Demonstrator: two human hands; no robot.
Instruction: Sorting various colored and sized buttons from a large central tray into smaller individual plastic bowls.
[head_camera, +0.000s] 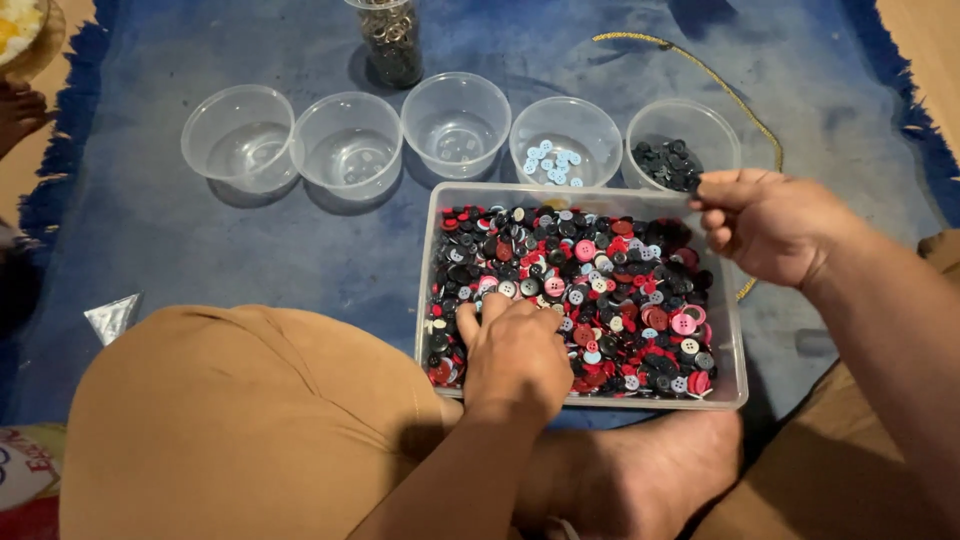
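Clear rectangular tub (728, 392) brims with red, black, pink buttons (610, 290).

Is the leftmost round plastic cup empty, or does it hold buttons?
Empty: the leftmost cup shows only its clear bottom, with no buttons inside.

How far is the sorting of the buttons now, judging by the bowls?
Done: light blue buttons lie in one bowl, black buttons in the next. In hand: the right hand is beside the black-button bowl, the left hand in the tray. Left: the tray is full of mixed buttons; three bowls look nearly empty.
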